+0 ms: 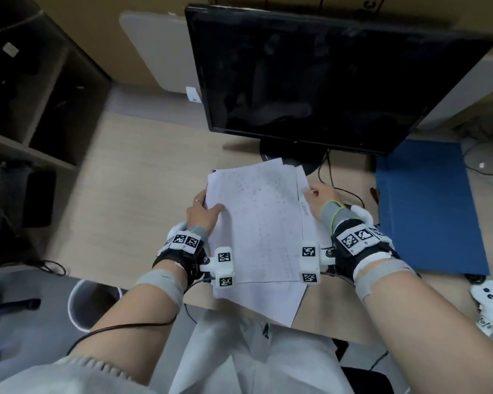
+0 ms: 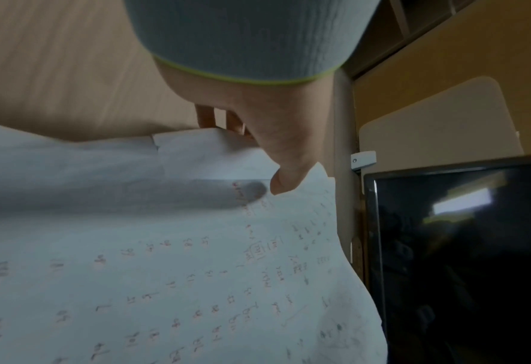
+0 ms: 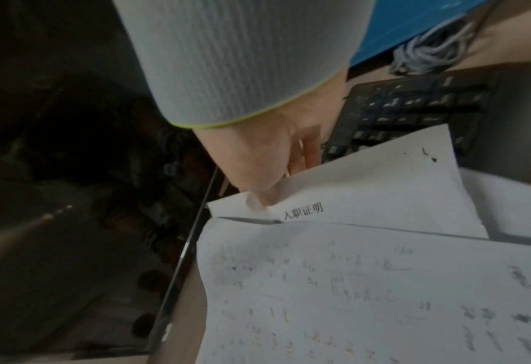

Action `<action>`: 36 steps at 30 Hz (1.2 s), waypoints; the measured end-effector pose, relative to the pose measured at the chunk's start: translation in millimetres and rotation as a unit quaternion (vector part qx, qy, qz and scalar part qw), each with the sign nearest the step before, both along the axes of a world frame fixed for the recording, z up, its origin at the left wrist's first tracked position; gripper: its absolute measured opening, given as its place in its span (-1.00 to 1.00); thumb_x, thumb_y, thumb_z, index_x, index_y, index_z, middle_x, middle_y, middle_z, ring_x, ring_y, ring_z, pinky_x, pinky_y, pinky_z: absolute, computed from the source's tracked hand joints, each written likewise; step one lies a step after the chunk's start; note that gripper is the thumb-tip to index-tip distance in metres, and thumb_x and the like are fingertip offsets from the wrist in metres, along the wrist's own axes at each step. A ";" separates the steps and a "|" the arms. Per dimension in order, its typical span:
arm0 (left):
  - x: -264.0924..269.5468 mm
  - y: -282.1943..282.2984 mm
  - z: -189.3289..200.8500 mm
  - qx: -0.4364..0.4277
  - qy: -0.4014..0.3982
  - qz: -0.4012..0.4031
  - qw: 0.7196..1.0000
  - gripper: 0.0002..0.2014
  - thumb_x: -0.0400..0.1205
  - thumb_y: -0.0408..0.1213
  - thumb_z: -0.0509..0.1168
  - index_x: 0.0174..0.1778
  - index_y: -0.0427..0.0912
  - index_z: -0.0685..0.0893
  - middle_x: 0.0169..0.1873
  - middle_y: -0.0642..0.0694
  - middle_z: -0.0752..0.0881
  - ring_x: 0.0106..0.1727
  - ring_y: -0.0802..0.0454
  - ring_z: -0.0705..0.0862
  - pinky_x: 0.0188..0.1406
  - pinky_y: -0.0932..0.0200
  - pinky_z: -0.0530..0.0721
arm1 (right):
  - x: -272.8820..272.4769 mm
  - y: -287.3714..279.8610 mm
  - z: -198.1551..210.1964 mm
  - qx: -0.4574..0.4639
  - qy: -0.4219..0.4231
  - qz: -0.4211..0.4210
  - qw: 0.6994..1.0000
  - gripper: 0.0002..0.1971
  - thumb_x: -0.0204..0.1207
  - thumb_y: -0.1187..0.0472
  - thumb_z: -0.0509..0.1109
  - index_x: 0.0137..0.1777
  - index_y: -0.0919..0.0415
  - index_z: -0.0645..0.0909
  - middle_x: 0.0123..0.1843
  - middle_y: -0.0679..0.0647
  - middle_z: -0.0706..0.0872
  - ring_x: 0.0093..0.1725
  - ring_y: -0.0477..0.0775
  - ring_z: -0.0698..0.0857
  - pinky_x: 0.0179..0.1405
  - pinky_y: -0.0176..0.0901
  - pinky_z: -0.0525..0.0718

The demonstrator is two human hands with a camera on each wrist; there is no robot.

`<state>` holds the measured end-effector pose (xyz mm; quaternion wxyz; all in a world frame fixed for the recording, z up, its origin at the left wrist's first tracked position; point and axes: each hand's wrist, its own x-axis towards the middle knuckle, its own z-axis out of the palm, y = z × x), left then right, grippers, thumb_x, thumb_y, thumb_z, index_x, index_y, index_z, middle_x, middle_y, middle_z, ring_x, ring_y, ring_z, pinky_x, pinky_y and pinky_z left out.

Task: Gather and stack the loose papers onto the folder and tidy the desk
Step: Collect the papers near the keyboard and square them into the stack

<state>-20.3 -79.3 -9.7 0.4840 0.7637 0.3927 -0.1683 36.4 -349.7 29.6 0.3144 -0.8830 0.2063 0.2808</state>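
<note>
I had my left hand (image 1: pixel 204 213) and right hand (image 1: pixel 320 199) each pinching a side of the uneven sheaf of white handwritten papers (image 1: pixel 256 223) at the desk's near edge; the flat blue folder (image 1: pixel 427 206) lay toward the right edge. Unsquared lower sheets, overhanging, could have slid off.

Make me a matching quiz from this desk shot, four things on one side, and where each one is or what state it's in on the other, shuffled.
Things:
1. papers
2. folder
3. monitor
4. white controller

Places or states:
A. blue, lying flat at the desk's right
B. screen dark
C. held between left hand and right hand
D. near the desk's right front edge

Pairs: 1-C, 2-A, 3-B, 4-D
</note>
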 end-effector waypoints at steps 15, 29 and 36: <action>9.7 47.9 8.4 -0.102 -0.040 0.109 0.988 -0.83 0.67 -0.41 0.32 0.16 -0.21 0.70 -0.21 -0.05 0.72 -0.31 0.13 0.67 -0.40 0.30 0.64 | 49.0 26.9 -13.9 -0.018 0.063 0.209 0.976 -0.81 0.58 0.10 0.19 -0.21 0.00 0.59 -0.18 0.11 0.68 -0.20 0.15 0.60 -0.21 -0.12 0.49; 28.5 8.8 14.2 -0.018 0.005 0.118 0.993 -0.48 0.47 -0.05 0.43 0.34 -0.12 0.59 0.24 -0.16 0.69 0.21 -0.17 0.68 0.30 -0.04 0.63 | -1.0 -4.9 1.5 -0.037 -0.046 -0.153 0.987 -0.77 0.59 0.05 0.21 0.13 0.14 0.54 -0.04 0.17 0.70 -0.05 0.26 0.65 -0.02 0.01 0.64; -12.1 25.5 -35.3 -0.043 0.203 0.033 0.978 -0.12 0.04 0.25 0.43 0.20 -0.26 0.68 0.01 -0.31 0.80 -0.03 -0.36 0.78 -0.14 -0.06 0.62 | -80.7 -6.4 -8.0 -0.024 0.225 -0.290 0.930 -0.22 0.66 -0.27 -0.03 0.57 0.43 0.31 0.55 0.28 0.44 0.52 0.24 0.46 0.46 -0.01 0.37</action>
